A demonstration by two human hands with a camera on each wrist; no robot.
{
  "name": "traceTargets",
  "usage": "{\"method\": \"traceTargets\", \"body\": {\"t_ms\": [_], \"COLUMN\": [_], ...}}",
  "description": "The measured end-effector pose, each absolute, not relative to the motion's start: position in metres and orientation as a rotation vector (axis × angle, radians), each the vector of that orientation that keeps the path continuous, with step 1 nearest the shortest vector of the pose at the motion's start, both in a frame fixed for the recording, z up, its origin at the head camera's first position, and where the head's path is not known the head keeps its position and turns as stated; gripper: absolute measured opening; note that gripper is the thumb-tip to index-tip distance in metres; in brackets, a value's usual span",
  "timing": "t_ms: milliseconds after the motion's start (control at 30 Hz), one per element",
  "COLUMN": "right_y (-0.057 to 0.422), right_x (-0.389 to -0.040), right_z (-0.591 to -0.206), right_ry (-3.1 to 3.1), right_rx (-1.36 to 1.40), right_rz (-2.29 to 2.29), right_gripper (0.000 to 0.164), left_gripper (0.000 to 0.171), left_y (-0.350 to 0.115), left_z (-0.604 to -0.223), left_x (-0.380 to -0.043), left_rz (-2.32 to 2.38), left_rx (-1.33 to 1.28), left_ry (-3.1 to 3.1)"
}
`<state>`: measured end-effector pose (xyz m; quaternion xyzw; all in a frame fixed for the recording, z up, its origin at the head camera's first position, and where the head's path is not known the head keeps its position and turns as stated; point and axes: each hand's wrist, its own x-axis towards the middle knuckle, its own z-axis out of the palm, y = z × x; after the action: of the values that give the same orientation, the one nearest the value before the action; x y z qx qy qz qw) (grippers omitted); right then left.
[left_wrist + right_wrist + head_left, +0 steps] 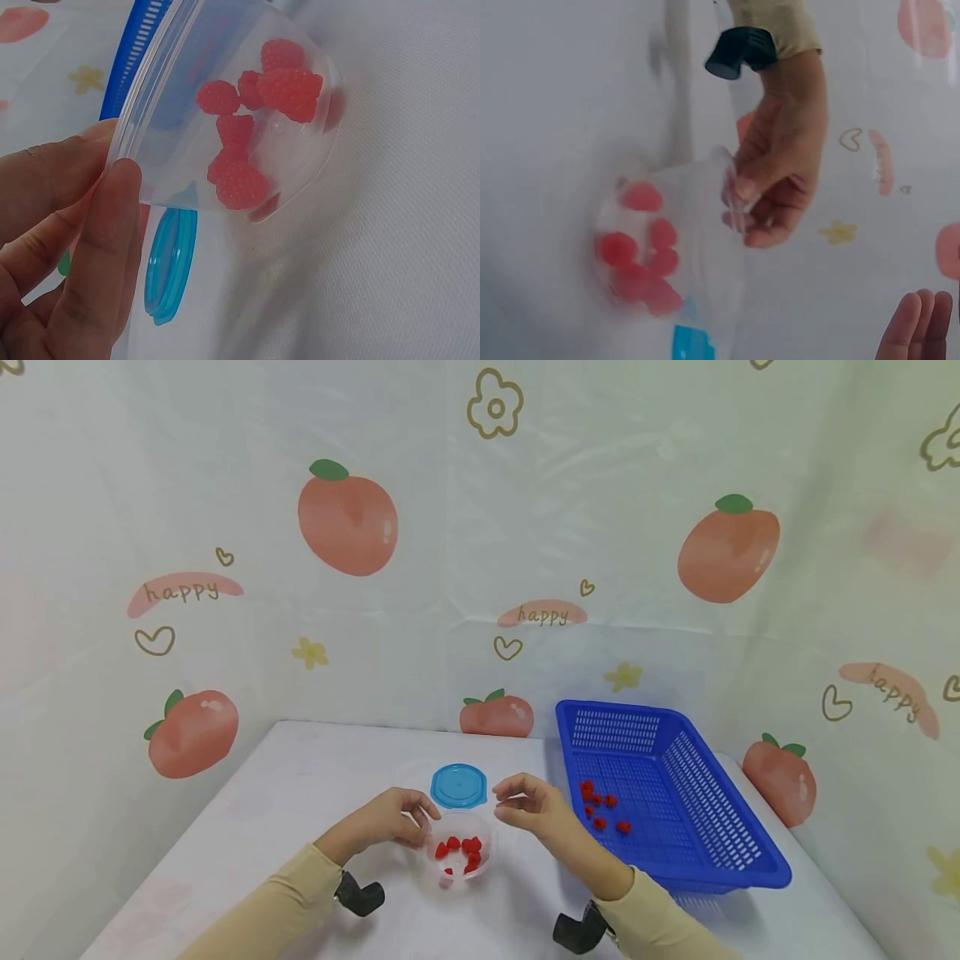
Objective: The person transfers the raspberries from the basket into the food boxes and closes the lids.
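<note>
Between thumb and fingers my left hand (393, 818) pinches the rim of a clear plastic tub (169, 161). Several raspberries (241, 185) lie on the tub's bottom, and its see-through wall shows them from both wrists. My right hand (531, 803) hovers just right of the tub, its fingers loosely bent and nothing between them. Only the tips of that hand's fingers (919, 330) appear in the right wrist view, apart from the tub. A blue lid (459, 787) lies on the table right behind the tub.
A blue plastic basket (663, 814) stands at the right of the white table (285, 802), slots in its walls. Several more raspberries (599, 823) lie along its left side. A white cloth (450, 527) with printed fruit hangs behind the table.
</note>
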<state>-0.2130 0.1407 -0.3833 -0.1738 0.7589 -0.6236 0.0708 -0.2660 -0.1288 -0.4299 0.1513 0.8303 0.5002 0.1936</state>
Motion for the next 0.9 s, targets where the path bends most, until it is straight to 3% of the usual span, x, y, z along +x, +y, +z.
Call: {"method": "traceTargets", "body": {"t_ms": [533,767,900], "right_y": [0.194,0.228,0.246], "right_x": [-0.270,-0.299,-0.312], "right_z": [-0.331,-0.326,-0.330], "right_ry": [2.318,2.468,2.499], "right_rx": [-0.501,-0.394,-0.324], "right_rz": [-2.151,-2.080,-2.090], "right_gripper": [0.025,0.039,0.036], "left_gripper": [0.028,0.028,0.028], "left_y": [-0.129,-0.129,-0.129], "left_z": [-0.430,-0.432,-0.432], "left_x": [-0.266,-0.267,-0.267], "left_rz": [1.405,1.401,1.400], "left_rx": [0.418,0.430,0.418], "left_ry": [2.328,2.328,2.334]}}
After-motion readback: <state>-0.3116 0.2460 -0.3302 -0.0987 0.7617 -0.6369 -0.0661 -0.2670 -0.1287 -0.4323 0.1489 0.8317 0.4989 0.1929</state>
